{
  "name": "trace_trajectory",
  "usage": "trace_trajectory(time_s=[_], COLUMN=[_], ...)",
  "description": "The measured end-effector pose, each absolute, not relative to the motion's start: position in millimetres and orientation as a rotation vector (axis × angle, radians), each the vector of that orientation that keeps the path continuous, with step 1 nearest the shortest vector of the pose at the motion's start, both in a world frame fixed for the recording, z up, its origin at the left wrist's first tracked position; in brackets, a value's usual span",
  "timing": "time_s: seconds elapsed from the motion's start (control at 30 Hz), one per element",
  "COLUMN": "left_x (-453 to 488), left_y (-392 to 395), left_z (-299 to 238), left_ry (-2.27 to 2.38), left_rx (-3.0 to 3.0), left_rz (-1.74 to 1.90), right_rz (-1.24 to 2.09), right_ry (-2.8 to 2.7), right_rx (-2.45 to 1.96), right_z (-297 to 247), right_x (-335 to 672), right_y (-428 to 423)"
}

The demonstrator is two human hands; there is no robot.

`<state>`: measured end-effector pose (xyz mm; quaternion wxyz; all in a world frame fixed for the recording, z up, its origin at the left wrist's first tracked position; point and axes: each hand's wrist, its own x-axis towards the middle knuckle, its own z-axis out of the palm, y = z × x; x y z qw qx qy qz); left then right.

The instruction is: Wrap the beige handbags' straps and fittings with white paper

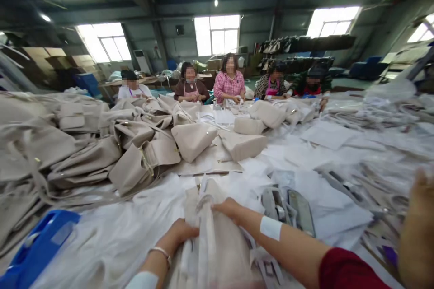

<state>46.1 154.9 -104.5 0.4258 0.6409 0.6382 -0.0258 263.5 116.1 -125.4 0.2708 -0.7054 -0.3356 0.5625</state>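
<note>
A beige handbag (227, 244) stands in front of me at the near edge of the table, its upper part folded and white lining or wrapping showing along it. My left hand (183, 231) grips its left side, fingers partly hidden behind the material. On the top right edge my right hand (228, 210) pinches the beige material. A white patch sits on my right forearm, and a bracelet on my left wrist. White sheets (135, 221) lie around the bag.
Many beige bags (193, 140) are heaped at left and centre. A blue plastic tray (40, 244) lies at near left. Right of my hands are a phone-like object (301, 211) and a grey tool (273, 203). Several co-workers (229, 83) stand across the table; a blurred hand (417, 226) shows at far right.
</note>
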Motion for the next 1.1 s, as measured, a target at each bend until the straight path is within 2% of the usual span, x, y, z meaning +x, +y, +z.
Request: trace_trajectory(time_s=[0.13,0.2,0.43,0.53,0.7,0.87,1.0,1.1], left_x=[36.5,35.7,46.4,56.0,73.4,26.2,-45.5,-76.6], left_y=[131.2,122.7,122.4,134.7,162.4,140.0,52.0,-2.0], left_z=[-84.6,-64.9,-11.2,3.5,21.4,-26.1,-94.3,-124.1], left_ry=[1.556,1.516,1.433,1.527,1.453,1.571,1.516,1.551], left_rx=[1.436,1.456,1.824,2.035,2.204,2.059,1.905,1.857], left_rz=[0.15,0.258,0.386,0.481,0.656,0.869,0.701,0.629], right_rz=[1.983,2.077,1.754,1.512,1.391,1.323,1.235,1.193], right_ry=[-0.606,-0.551,-0.651,-0.533,-0.461,-0.38,-0.341,-0.347], right_rx=[-1.483,-1.282,-1.124,-1.176,-1.138,-1.226,-1.281,-1.312], right_z=[-105.1,-90.7,-48.6,-45.8,-57.5,-89.4,-101.6,-102.3], right_x=[264.3,270.1,264.5,259.4,262.0,263.5,267.4,266.2], right_y=[99.0,92.5,65.8,59.7,70.5,79.2,81.2,85.9])
